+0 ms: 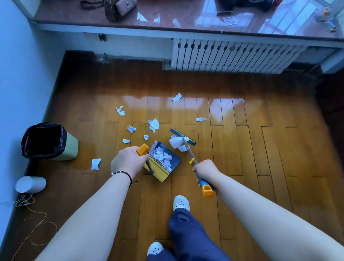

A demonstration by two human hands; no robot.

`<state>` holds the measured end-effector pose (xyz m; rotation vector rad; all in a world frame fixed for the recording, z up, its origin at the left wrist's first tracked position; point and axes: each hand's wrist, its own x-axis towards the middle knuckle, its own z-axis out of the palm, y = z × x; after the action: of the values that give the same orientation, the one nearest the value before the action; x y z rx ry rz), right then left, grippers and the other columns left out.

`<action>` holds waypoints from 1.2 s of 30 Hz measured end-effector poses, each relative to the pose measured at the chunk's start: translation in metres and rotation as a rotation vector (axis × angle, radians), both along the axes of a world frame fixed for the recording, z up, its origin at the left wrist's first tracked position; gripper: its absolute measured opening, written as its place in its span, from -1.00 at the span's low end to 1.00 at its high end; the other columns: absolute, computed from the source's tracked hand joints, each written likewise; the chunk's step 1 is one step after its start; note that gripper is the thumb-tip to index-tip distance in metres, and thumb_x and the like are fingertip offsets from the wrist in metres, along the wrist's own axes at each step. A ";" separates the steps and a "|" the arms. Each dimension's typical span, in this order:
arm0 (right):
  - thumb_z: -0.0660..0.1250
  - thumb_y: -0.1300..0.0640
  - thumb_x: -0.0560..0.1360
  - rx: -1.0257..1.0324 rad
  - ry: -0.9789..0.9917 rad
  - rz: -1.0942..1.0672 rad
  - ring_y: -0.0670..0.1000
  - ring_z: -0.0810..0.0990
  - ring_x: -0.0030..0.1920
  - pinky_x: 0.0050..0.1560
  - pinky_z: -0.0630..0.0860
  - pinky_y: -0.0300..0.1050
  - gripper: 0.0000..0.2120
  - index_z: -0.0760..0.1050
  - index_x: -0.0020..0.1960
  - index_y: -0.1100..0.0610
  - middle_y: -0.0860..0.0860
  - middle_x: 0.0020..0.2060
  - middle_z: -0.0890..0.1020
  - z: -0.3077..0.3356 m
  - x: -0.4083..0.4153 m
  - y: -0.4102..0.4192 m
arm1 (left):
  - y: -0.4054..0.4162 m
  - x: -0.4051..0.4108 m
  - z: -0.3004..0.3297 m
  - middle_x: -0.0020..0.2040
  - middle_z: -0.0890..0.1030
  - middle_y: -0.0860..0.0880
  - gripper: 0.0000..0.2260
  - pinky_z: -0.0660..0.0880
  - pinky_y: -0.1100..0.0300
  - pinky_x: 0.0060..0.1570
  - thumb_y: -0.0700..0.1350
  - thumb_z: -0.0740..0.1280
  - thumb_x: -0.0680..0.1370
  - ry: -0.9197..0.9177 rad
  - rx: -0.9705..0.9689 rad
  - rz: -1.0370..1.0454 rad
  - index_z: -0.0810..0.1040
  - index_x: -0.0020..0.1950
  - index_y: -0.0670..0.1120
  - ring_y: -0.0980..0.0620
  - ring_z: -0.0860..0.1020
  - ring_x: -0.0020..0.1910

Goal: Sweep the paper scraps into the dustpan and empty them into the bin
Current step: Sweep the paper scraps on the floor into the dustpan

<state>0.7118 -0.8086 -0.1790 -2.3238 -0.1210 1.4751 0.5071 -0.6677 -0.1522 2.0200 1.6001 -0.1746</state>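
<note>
My left hand (126, 163) grips the yellow handle top of a blue and yellow dustpan (174, 157) that rests on the wooden floor and holds several white paper scraps. My right hand (205, 171) grips the blue and yellow broom handle (204, 186). The blue broom head (182, 136) sits just beyond the dustpan's mouth with crumpled paper (176, 143) against it. More white paper scraps (153, 124) lie scattered on the floor beyond and to the left. The bin (71, 145), lined with a black bag, stands at the left by the wall.
A white cylinder (30, 184) and a thin cable (36, 223) lie on the floor near the left wall. A white radiator cover (233, 54) runs under a sill bearing bags. My feet in white clogs (181, 203) stand behind the dustpan.
</note>
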 end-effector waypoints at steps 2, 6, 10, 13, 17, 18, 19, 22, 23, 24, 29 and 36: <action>0.26 0.28 0.56 -0.018 0.009 -0.035 0.10 0.53 -0.40 -0.34 0.53 -0.05 -0.90 0.47 0.07 0.26 0.20 -0.25 0.55 -0.005 0.026 0.011 | 0.009 0.025 0.000 -0.26 0.57 0.09 -0.77 0.36 0.26 -0.38 0.19 0.30 0.56 0.016 0.003 -0.007 0.56 -0.13 0.06 0.02 0.52 -0.28; 0.28 0.27 0.56 -0.028 0.043 -0.079 0.09 0.54 -0.41 -0.41 0.54 -0.10 -0.81 0.47 0.16 0.28 0.21 -0.22 0.56 -0.019 0.063 0.029 | 0.023 0.061 -0.004 -0.29 0.54 0.11 -0.75 0.44 0.24 -0.33 0.20 0.29 0.56 0.049 0.002 -0.014 0.50 -0.19 0.08 0.01 0.52 -0.27; 0.28 0.28 0.55 -0.042 0.095 -0.097 0.09 0.53 -0.42 -0.37 0.53 -0.07 -0.78 0.47 0.18 0.29 0.21 -0.26 0.55 -0.028 0.078 0.044 | 0.036 0.089 -0.009 -0.26 0.56 0.07 -0.75 0.47 0.23 -0.32 0.23 0.27 0.56 0.082 0.015 -0.044 0.55 -0.12 0.08 0.00 0.54 -0.25; 0.26 0.28 0.55 -0.049 0.173 -0.097 0.06 0.49 -0.46 -0.47 0.49 -0.15 -0.80 0.45 0.17 0.27 0.19 -0.26 0.52 -0.030 0.076 0.048 | 0.045 0.105 -0.011 -0.25 0.57 0.06 -0.73 0.49 0.22 -0.31 0.22 0.28 0.56 0.094 0.013 -0.052 0.56 -0.12 0.04 0.01 0.54 -0.26; 0.24 0.30 0.56 -0.047 0.284 -0.100 0.03 0.45 -0.48 -0.47 0.46 -0.16 -0.92 0.45 0.05 0.26 0.15 -0.32 0.48 -0.019 0.064 0.051 | 0.053 0.113 -0.010 -0.27 0.58 0.05 -0.72 0.51 0.21 -0.29 0.21 0.28 0.56 0.104 -0.002 -0.049 0.55 -0.15 0.03 0.02 0.53 -0.29; 0.24 0.30 0.56 -0.043 0.310 -0.102 0.03 0.44 -0.49 -0.48 0.45 -0.18 -0.92 0.45 0.05 0.26 0.15 -0.33 0.48 -0.014 0.062 0.052 | 0.054 0.114 -0.009 -0.28 0.58 0.05 -0.72 0.51 0.21 -0.29 0.21 0.28 0.56 0.107 -0.002 -0.050 0.56 -0.15 0.03 0.02 0.53 -0.29; 0.24 0.30 0.55 -0.035 0.335 -0.102 0.02 0.44 -0.50 -0.49 0.45 -0.19 -0.90 0.45 0.07 0.26 0.14 -0.34 0.47 -0.010 0.060 0.052 | 0.055 0.115 -0.008 -0.28 0.58 0.06 -0.72 0.49 0.21 -0.30 0.21 0.27 0.56 0.109 -0.001 -0.050 0.56 -0.15 0.03 0.02 0.53 -0.29; 0.24 0.28 0.56 -0.012 0.369 -0.111 0.01 0.45 -0.51 -0.51 0.45 -0.22 -0.93 0.45 0.02 0.24 0.12 -0.35 0.48 0.004 0.057 0.047 | 0.057 0.115 -0.005 -0.28 0.58 0.06 -0.73 0.46 0.23 -0.32 0.20 0.28 0.56 0.104 -0.003 -0.053 0.57 -0.15 0.04 0.02 0.53 -0.28; 0.24 0.27 0.56 -0.006 0.373 -0.113 0.00 0.46 -0.51 -0.51 0.46 -0.22 -0.96 0.45 -0.01 0.23 0.12 -0.35 0.48 0.008 0.056 0.044 | 0.057 0.115 -0.004 -0.28 0.58 0.06 -0.73 0.47 0.22 -0.31 0.20 0.29 0.56 0.099 -0.007 -0.048 0.56 -0.16 0.04 0.02 0.54 -0.29; 0.24 0.27 0.56 -0.003 0.369 -0.111 0.00 0.46 -0.51 -0.50 0.46 -0.22 -0.97 0.44 -0.02 0.23 0.12 -0.34 0.48 0.012 0.055 0.041 | 0.057 0.113 -0.003 -0.29 0.58 0.06 -0.73 0.48 0.22 -0.31 0.20 0.29 0.56 0.097 -0.010 -0.041 0.56 -0.17 0.04 0.02 0.54 -0.29; 0.26 0.28 0.56 0.011 0.289 -0.097 0.02 0.46 -0.51 -0.46 0.49 -0.17 -0.94 0.48 0.00 0.25 0.14 -0.32 0.50 0.024 0.047 0.027 | 0.053 0.097 0.001 -0.28 0.55 0.08 -0.78 0.46 0.24 -0.31 0.21 0.29 0.56 0.073 -0.016 -0.033 0.54 -0.12 0.09 0.01 0.54 -0.26; 0.24 0.28 0.56 0.080 0.217 -0.201 0.02 0.46 -0.51 -0.54 0.45 -0.23 -0.82 0.50 0.14 0.27 0.17 -0.25 0.51 0.024 0.049 0.023 | 0.055 0.091 0.004 -0.25 0.58 0.07 -0.74 0.48 0.22 -0.33 0.22 0.27 0.58 0.017 -0.002 -0.067 0.57 -0.09 0.06 0.00 0.55 -0.24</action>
<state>0.7607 -0.7853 -0.1553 -2.0327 0.1079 1.5759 0.5981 -0.6124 -0.1485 2.0776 1.5429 -0.2189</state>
